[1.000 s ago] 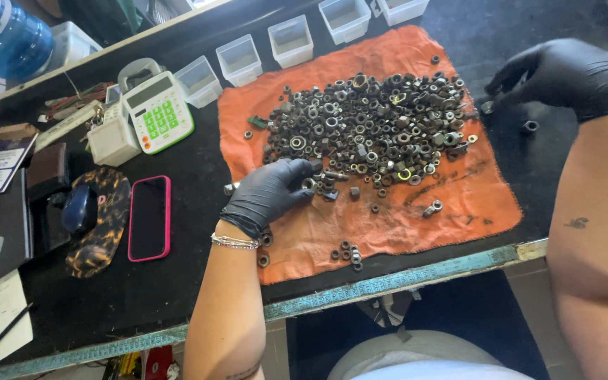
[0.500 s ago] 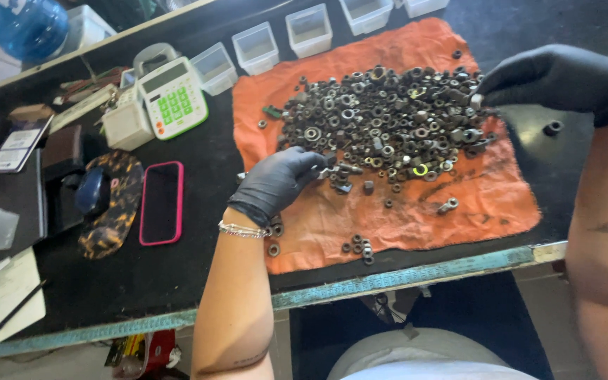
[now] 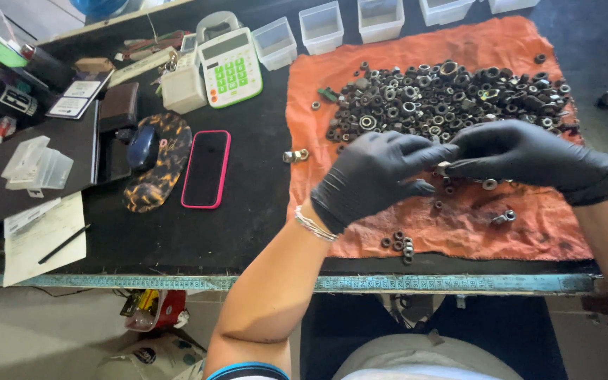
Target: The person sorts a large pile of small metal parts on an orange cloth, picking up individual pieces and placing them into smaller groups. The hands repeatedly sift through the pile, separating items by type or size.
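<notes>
Left hand [image 3: 371, 179] & right hand [image 3: 529, 156], both in black gloves, meet at frame centre; we log 1 small silvery nut [image 3: 444, 169] pinched between their fingertips, over the orange cloth [image 3: 529, 236]. Nut: tiny, metallic, mostly hidden. Above it, heap of dark nuts/washers [image 3: 445, 95], too many to count. Upper edge: 5 clear plastic tubs [image 3: 320, 24]. Left: 1 pink-cased phone [image 3: 206, 169], 1 calculator w/ green keys [image 3: 230, 68].

Wearing black nitrile-type gloves on my left hand [image 3: 371, 179] and right hand [image 3: 529, 158], both slightly glossy, wrinkling at knuckles. Thin silver bracelet [image 3: 314, 226] sitting on left wrist. Forearms bare. Short sleeve edge showing blue trim [image 3: 248, 369].
</notes>
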